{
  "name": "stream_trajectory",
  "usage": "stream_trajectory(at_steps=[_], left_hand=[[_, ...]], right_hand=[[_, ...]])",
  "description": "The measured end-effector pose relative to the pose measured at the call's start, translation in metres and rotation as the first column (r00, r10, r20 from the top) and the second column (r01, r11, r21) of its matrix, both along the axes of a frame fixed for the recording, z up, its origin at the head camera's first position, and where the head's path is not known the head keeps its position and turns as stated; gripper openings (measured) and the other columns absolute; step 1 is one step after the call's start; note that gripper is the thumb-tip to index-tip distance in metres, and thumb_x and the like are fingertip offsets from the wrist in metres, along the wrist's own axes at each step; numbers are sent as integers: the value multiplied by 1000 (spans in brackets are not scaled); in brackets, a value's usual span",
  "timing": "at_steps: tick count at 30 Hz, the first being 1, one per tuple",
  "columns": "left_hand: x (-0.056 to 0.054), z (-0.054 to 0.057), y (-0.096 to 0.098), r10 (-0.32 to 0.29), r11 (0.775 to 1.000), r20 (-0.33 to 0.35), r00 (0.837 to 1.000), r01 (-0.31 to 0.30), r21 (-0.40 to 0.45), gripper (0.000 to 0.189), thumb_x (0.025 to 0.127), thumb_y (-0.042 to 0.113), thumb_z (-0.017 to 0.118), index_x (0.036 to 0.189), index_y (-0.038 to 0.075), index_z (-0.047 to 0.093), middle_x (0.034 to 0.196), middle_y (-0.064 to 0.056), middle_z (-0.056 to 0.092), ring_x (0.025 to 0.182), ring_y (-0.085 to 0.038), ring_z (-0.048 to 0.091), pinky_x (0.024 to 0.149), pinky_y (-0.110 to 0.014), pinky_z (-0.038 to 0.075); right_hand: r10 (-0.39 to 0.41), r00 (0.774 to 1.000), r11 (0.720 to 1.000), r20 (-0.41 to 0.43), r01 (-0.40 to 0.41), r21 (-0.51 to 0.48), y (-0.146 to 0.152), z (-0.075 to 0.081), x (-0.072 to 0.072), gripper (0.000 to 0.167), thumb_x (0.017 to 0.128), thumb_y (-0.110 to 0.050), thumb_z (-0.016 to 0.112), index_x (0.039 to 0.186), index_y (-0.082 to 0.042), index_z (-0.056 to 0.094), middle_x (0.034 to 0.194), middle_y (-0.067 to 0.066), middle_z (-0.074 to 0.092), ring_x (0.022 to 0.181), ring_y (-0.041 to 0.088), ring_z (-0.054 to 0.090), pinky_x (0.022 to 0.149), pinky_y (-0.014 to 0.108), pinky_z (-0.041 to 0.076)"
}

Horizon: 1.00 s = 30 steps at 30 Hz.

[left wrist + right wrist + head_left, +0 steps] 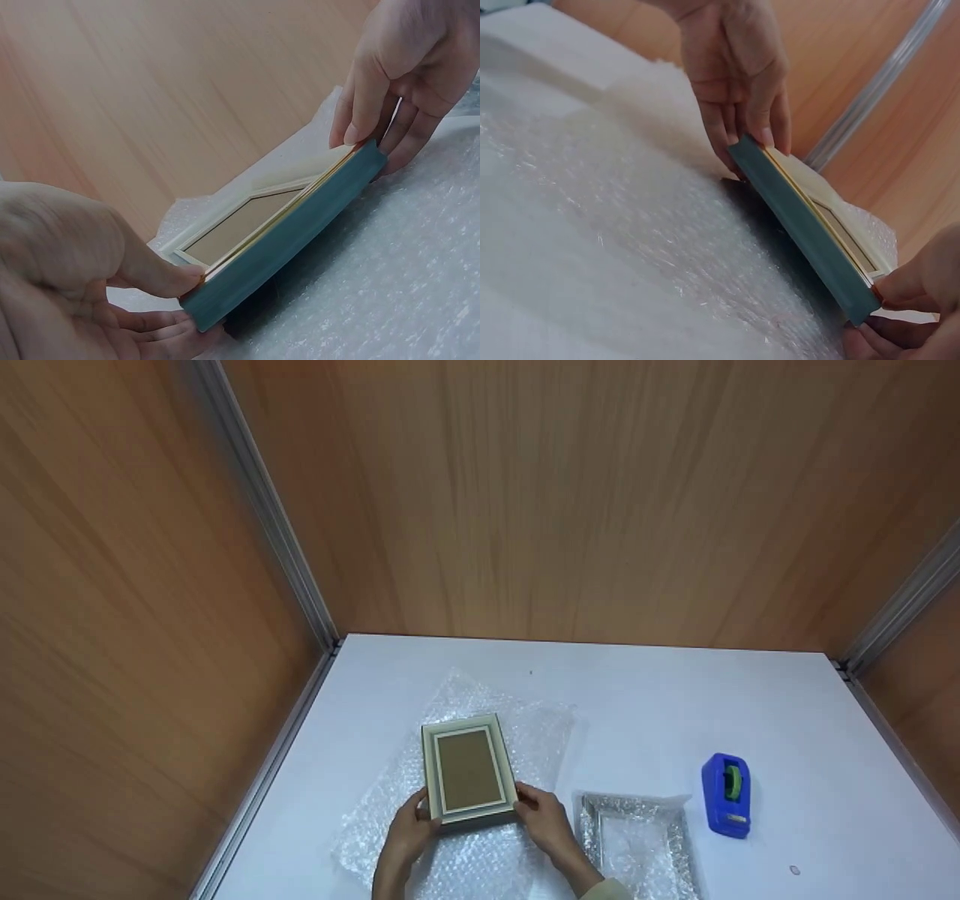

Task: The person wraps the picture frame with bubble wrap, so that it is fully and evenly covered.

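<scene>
A picture frame with a cream front, a teal outer edge and a brown panel inside is held over a sheet of bubble wrap. My left hand pinches its near left corner, thumb on the front and fingers underneath. At the near right corner my right hand grips it the same way. In both wrist views the frame's near edge is raised above the wrap, with a dark shadow beneath it.
Right of the hands lies another frame wrapped in bubble wrap. Beyond it stands a blue tape dispenser with a green roll. A small round piece lies on the white table. Wooden panels enclose the table.
</scene>
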<state>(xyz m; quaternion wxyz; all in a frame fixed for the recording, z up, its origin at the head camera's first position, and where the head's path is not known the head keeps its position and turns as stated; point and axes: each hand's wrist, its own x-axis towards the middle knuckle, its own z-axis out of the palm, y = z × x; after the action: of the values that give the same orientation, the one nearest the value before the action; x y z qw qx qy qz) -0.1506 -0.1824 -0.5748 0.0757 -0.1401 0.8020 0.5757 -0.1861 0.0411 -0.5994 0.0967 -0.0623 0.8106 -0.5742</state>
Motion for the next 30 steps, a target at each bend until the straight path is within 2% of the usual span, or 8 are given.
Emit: stream_trajectory(at_steps=[4, 8, 13, 17, 23, 28, 30], left_hand=[[0, 1, 1, 9, 1000, -11, 1000, -9, -29, 66, 83, -1, 58, 142, -12, 31, 101, -21, 64, 88, -22, 61, 74, -31, 50], [0, 1, 3, 16, 996, -55, 998, -21, -91, 63, 80, -2, 60, 139, -11, 38, 93, -19, 63, 82, -21, 58, 68, -29, 47], [0, -4, 3, 0, 990, -105, 995, -15, -139, 60, 77, -5, 60, 134, -11, 45, 86, -17, 64, 77, -20, 57, 64, -28, 47], [-2, -6, 3, -14, 985, -125, 992, -8, -173, 58, 75, -7, 61, 131, -13, 46, 85, -19, 66, 78, -22, 61, 67, -32, 50], [-3, -8, 3, -18, 980, -104, 994, -2, -197, 59, 75, -7, 63, 130, -16, 45, 89, -22, 65, 87, -30, 64, 79, -42, 53], [-3, -6, 2, -34, 980, -104, 994, 13, -200, 59, 74, -7, 64, 129, -18, 44, 92, -26, 64, 91, -37, 64, 78, -42, 54], [-4, -6, 1, -44, 979, -106, 993, 22, -203, 59, 74, -7, 64, 128, -18, 44, 92, -26, 65, 92, -38, 65, 78, -42, 55]], right_hand=[[6, 1000, 1000, -17, -6, 24, 0, 1, -1, 43, 93, -5, 55, 132, 10, 49, 119, 24, 62, 108, 35, 61, 92, 44, 51], [12, 1000, 999, -26, -11, 40, -1, 3, 0, 43, 92, -3, 56, 132, 10, 49, 117, 25, 63, 106, 36, 62, 91, 45, 51], [25, 999, 999, -27, -24, 32, -2, 5, 1, 43, 90, 0, 57, 131, 11, 50, 115, 25, 64, 105, 36, 63, 91, 46, 51], [25, 999, 998, -42, -22, 55, -3, 5, 2, 44, 87, 2, 57, 130, 11, 51, 113, 25, 65, 103, 36, 63, 91, 47, 50], [47, 998, 995, -31, -44, 89, -5, 6, 2, 47, 85, 2, 57, 130, 13, 50, 115, 26, 63, 108, 38, 61, 93, 48, 50], [129, 991, 989, 35, -131, 65, -3, 12, -3, 47, 86, 0, 56, 130, 14, 48, 113, 25, 64, 107, 36, 61, 88, 44, 52], [129, 990, 988, 48, -132, 80, -1, 17, -6, 45, 87, -3, 57, 128, 14, 50, 112, 24, 64, 106, 35, 61, 88, 44, 52]])
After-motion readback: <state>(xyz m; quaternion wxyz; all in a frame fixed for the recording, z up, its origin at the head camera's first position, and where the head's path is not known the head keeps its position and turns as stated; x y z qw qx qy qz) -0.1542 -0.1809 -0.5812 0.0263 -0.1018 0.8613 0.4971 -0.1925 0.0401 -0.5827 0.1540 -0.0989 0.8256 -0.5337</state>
